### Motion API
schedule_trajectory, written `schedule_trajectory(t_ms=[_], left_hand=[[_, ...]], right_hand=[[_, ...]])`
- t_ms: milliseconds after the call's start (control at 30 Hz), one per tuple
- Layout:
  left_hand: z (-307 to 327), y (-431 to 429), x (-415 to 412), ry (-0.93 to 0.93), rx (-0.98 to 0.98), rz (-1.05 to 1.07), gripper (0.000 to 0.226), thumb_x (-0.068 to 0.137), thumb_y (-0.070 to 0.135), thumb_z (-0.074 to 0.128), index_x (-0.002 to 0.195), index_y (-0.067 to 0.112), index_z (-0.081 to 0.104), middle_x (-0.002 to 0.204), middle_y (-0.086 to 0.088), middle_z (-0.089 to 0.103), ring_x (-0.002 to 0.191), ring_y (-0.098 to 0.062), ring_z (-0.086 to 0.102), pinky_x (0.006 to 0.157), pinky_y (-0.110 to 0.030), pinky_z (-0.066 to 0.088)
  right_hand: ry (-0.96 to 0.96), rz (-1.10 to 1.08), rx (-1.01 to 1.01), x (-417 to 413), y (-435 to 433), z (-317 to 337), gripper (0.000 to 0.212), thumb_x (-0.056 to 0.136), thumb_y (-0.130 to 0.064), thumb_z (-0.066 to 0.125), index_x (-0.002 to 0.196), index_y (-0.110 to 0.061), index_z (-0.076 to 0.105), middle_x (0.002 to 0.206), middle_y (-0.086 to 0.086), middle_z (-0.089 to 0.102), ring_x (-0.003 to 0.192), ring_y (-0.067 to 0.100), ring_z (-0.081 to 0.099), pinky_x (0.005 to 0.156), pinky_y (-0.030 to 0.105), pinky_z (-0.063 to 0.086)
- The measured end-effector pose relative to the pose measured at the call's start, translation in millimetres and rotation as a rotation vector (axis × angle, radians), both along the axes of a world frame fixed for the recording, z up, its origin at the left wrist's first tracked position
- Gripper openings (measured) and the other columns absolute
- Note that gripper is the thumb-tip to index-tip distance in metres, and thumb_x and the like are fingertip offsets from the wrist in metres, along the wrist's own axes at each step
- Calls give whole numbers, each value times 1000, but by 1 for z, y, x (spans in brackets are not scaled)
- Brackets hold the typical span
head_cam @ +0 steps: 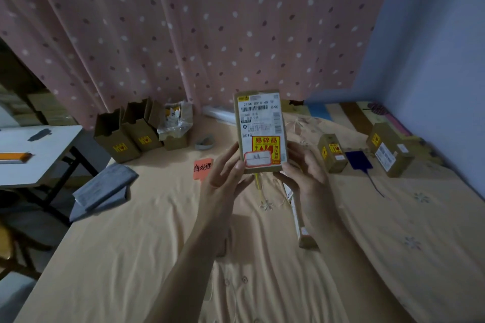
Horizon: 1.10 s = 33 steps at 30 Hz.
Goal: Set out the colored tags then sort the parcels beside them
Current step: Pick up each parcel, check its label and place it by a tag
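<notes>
I hold a brown cardboard parcel [258, 123] upright over the bed, its shipping label and yellow fragile sticker facing me. My left hand [223, 173] grips its lower left edge and my right hand [304, 168] supports its lower right corner. A red tag [202, 168] with handwriting lies on the sheet left of my hands. A dark blue tag [358, 160] with a string lies at the right, between two sealed parcels [331, 153] [389, 149]. Another long parcel [299, 220] lies on the sheet below my right hand, partly hidden.
Open cardboard boxes [115, 136] [143, 127] and a plastic-wrapped box [174, 126] stand along the spotted curtain at the back left. A folded grey cloth [105, 189] hangs at the bed's left edge. A white table [34, 152] stands left of the bed. A blue wall bounds the right.
</notes>
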State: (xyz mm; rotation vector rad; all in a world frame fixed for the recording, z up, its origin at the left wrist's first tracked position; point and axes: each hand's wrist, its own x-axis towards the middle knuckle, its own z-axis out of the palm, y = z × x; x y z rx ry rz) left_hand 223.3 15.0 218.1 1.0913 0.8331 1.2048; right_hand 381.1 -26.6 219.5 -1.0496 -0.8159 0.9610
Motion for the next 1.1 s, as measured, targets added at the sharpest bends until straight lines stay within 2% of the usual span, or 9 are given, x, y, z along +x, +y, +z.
schedule_trajectory(t_ms=[67,200,467,600,700,800,900,1000,1100], left_hand=[[7,1,-2,-3,48,-14,42,99,14,54,140,22,56,129,-10,69,124,-31,63,103,-47,51],[15,4,-5,2,90,-38,43,100,12,51,143,19,52,131,-13,67,124,-32,62,102,-46,52],[24,-4,-10,17,123,-59,42,101,15,52,141,23,55,129,-11,69,123,-31,63,103,-51,50],[25,-9,-4,57,132,-114,40,101,17,52,140,26,56,122,-4,73,118,-26,67,99,-45,52],[16,-11,10,102,99,-180,40,101,19,53,140,27,56,118,-3,74,115,-25,69,96,-42,54],[-4,-14,34,153,48,-254,39,100,18,55,139,25,58,107,-3,78,103,-26,73,90,-40,56],[-26,-17,68,207,-36,-284,38,99,17,57,136,24,60,95,1,79,92,-23,74,77,-31,56],[-46,-17,112,273,-74,-303,36,97,20,61,133,27,63,104,-2,78,100,-27,73,76,-30,54],[-60,-16,166,302,-75,-320,32,97,18,60,124,35,67,112,4,77,103,-16,73,82,-30,57]], right_hand=[[-30,-4,39,-1,-2,8,34,97,-3,59,126,-19,64,127,7,70,120,21,66,100,40,55],[20,25,83,-4,-5,21,37,98,4,54,132,-10,60,126,8,71,119,20,68,97,32,58],[-55,-13,100,-11,-15,28,35,98,-1,57,130,-14,62,127,6,71,120,21,68,98,40,55],[-55,-85,70,-7,-27,29,33,98,-2,58,128,-13,64,123,5,73,114,18,70,88,28,58],[-17,-187,-1,4,-38,21,28,97,-3,60,121,-15,69,114,1,76,109,18,72,87,30,59],[18,-250,-104,26,-49,3,27,96,-9,63,120,-18,70,113,1,77,109,21,73,92,41,58],[49,-308,-218,58,-59,-16,22,97,-11,63,116,-18,70,111,3,78,106,22,74,80,32,58],[22,-331,-302,105,-61,-35,17,97,-13,63,110,-21,70,108,3,78,103,21,74,73,27,55],[-50,-304,-375,165,-61,-53,15,98,-14,61,106,-25,68,103,-4,78,91,8,75,72,26,55]])
